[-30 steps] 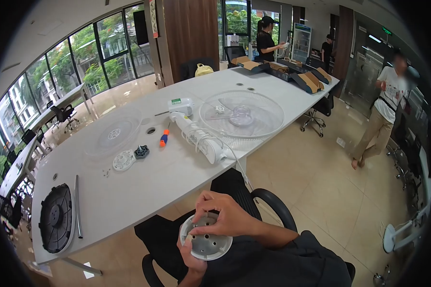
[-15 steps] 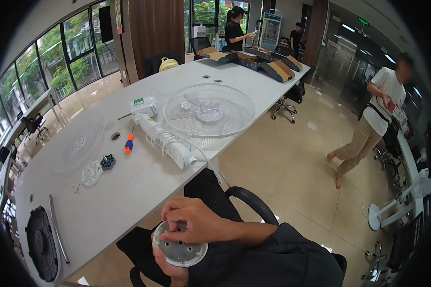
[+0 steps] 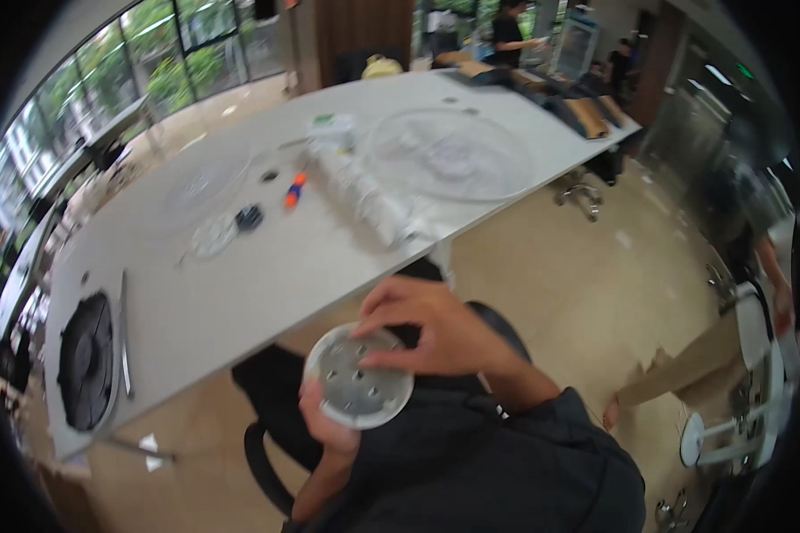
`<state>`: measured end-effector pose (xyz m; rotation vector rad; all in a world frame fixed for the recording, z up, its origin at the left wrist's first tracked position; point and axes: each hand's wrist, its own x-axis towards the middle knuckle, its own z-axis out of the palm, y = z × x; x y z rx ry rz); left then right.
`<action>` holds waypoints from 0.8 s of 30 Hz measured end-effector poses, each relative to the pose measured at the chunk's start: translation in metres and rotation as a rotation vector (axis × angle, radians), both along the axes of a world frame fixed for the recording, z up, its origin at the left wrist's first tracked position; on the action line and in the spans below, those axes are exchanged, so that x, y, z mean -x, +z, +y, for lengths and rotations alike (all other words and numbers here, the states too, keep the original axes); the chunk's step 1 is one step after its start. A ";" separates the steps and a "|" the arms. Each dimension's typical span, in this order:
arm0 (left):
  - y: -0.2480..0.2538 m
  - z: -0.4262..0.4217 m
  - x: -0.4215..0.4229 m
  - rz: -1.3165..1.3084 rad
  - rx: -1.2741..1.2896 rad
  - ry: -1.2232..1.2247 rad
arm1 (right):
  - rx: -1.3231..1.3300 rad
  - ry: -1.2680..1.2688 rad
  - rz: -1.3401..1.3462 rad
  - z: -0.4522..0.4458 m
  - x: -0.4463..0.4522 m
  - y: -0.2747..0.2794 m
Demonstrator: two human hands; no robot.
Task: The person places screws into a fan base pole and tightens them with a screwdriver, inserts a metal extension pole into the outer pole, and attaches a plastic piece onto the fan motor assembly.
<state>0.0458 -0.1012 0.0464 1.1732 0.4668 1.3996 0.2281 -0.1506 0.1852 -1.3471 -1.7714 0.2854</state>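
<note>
My left hand (image 3: 329,425) grips a round, white-rimmed grey disc with several holes (image 3: 351,391) by its lower left edge, its face tilted up toward me. Over that disc, my right hand (image 3: 431,324) has thumb and fingers bent close together at the upper face. Whether a small piece sits between those fingertips is hidden. Both hands are above my lap, just off the table edge. On the white table (image 3: 196,329), a white fan body (image 3: 356,191) lies on its side beside a clear fan blade and grille (image 3: 453,160).
An orange and blue screwdriver (image 3: 295,191), a dark knob (image 3: 249,218) and a white round part (image 3: 213,234) lie on the table. A black round base (image 3: 87,360) and metal rod (image 3: 124,333) are at left. A person (image 3: 684,355) is at right; open boxes (image 3: 587,115) lie far back.
My view has shifted, so the table appears higher and further right. Both hands and the disc appear higher, and the right thumb and fingertips look further apart. The person at right appears nearer the edge.
</note>
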 end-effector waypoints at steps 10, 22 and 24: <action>0.048 -0.002 0.004 -0.075 0.215 -0.166 | 0.160 0.092 -0.026 0.005 0.016 0.003; 0.056 0.004 -0.002 -0.053 0.211 -0.111 | 0.119 0.095 -0.169 0.007 0.011 -0.001; 0.050 0.009 -0.002 -0.061 0.200 -0.152 | 0.120 0.062 -0.196 0.008 0.012 0.002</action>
